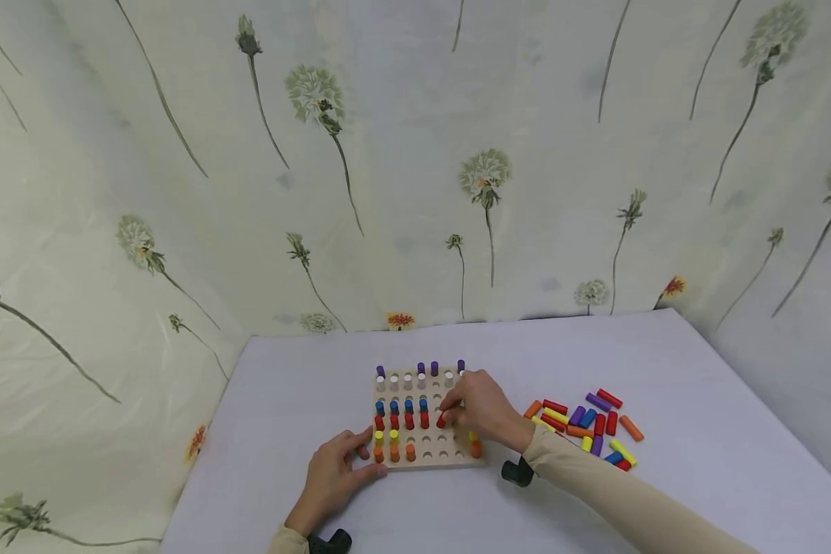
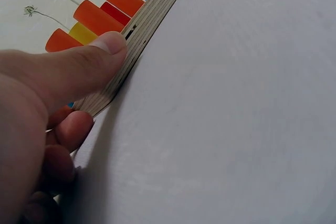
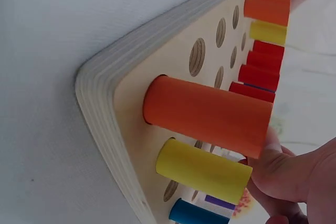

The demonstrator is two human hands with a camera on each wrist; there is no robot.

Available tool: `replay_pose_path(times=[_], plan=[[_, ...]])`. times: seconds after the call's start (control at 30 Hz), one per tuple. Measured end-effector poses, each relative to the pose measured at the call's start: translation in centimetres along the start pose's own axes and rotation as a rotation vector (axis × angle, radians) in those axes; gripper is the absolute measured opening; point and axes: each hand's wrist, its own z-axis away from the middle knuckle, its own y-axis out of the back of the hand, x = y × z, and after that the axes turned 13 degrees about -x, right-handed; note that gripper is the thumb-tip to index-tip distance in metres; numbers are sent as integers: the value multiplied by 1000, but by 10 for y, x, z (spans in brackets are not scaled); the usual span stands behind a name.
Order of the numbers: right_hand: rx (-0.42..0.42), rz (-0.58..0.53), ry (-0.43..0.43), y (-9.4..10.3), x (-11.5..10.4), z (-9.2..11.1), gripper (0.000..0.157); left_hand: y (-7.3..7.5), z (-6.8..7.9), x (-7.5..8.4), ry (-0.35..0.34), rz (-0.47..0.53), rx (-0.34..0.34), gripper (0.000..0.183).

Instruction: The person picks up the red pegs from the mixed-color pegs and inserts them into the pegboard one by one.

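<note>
Dandelion-printed cloth point(image 1: 415, 192) is hanging behind a pale table point(image 1: 450, 512). One wooden pegboard point(image 1: 435, 465) is resting between two hands. The left hand point(image 1: 332, 471) is gripping its near-left corner, fingers partly bent. The right hand point(image 1: 488, 408) is pinching one red peg point(image 1: 442, 421) in nearly closed fingers; whether its base is seated I cannot tell. Left of those fingers, four red pegs point(image 1: 409, 421) are standing, four blue pegs point(image 1: 408, 405) just behind; beyond, six white pegs point(image 1: 408, 381) and four purple pegs point(image 1: 421, 368). Nearest the left fingers, two yellow pegs point(image 1: 394, 437) and three orange pegs point(image 1: 395, 453) are standing. Beneath the right hand, one orange, one yellow and one blue are standing. Right of its fingers, loose pegs point(image 1: 599, 424) are lying scattered, including three orange, three purple, two blue.
</note>
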Motion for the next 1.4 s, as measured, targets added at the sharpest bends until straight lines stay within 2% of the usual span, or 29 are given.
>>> replay_pose_path(times=[0.2,0.57,1.03,1.3,1.4], plan=[[24,97,30,-2,-5,-4,7,1,1,1,-6,3,1,70],[66,189,129,-10,-8,-8,10,1,0,1,5,0,-8,70],[-6,135,15,-9,-8,-7,8,0,0,0,-16,-11,3,70],[-49,126,44,-4,-5,-7,6,1,-1,2,-7,4,-2,69],[-67,115,61,2,-5,-7,11,0,-1,2,2,17,-4,70]])
